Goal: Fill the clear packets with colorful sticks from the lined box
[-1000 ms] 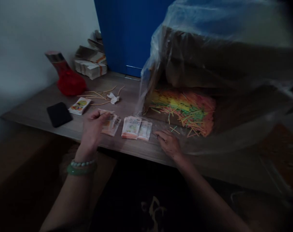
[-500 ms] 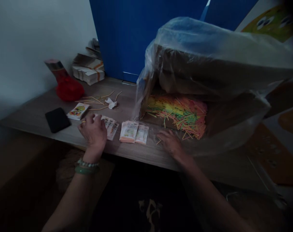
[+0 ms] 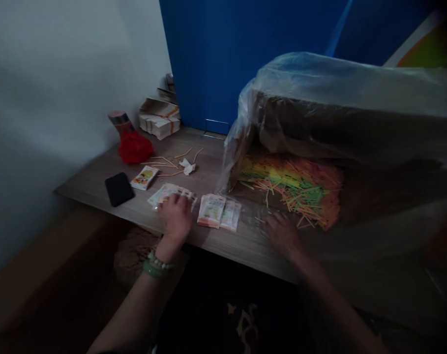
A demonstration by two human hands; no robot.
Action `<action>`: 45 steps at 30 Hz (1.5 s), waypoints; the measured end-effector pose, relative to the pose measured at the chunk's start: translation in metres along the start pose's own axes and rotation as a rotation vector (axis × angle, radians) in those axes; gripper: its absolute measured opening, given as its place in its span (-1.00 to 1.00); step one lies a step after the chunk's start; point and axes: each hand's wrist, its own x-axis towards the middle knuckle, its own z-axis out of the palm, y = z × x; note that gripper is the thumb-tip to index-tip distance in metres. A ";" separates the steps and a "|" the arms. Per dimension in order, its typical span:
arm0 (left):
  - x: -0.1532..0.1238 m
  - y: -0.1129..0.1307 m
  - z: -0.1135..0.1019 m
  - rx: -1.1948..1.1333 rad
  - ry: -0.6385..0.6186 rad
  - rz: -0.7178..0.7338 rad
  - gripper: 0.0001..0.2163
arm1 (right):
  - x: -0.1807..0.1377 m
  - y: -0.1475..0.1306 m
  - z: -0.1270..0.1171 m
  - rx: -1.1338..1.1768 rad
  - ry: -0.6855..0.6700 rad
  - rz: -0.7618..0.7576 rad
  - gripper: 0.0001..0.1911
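My left hand [image 3: 175, 216] rests over a row of small printed packets [image 3: 157, 195] on the table, its fingers bent and apart. A small yellowish spot shows by its fingertips, too small to name. Beside it lie two overlapping stacks of printed packets [image 3: 211, 211] with orange striped edges. My right hand [image 3: 284, 233] lies low on the clear plastic bag [image 3: 241, 128], fingers stretched out. A short thin stick [image 3: 260, 220] lies near its fingertips. Deeper in the bag is a heap of thin pink, yellow and green sticks [image 3: 293, 182].
Left on the table are a black flat pad [image 3: 119, 189], a stack of picture cards [image 3: 145, 177], a red bundle [image 3: 135, 147], loose bent sticks [image 3: 167, 161] and a crumpled white scrap [image 3: 187, 166]. Bundled white cards [image 3: 160, 123] stand behind, by a blue panel [image 3: 223, 59].
The view has swung left, shifting everything rightward. My left hand has come down over the left packets from just beside them. My right hand stays by the bag's edge.
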 end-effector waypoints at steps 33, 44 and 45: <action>0.014 0.058 0.049 -0.201 -0.350 -0.128 -0.64 | 0.073 0.096 -0.065 -0.260 -0.110 0.185 -0.67; 0.006 0.047 0.053 -0.558 -0.120 -0.167 -0.76 | 0.082 0.087 -0.050 -0.276 -0.030 0.227 -0.63; 0.006 0.045 0.053 -0.614 -0.098 -0.169 -0.78 | 0.082 0.088 -0.051 -0.274 -0.018 0.252 -0.63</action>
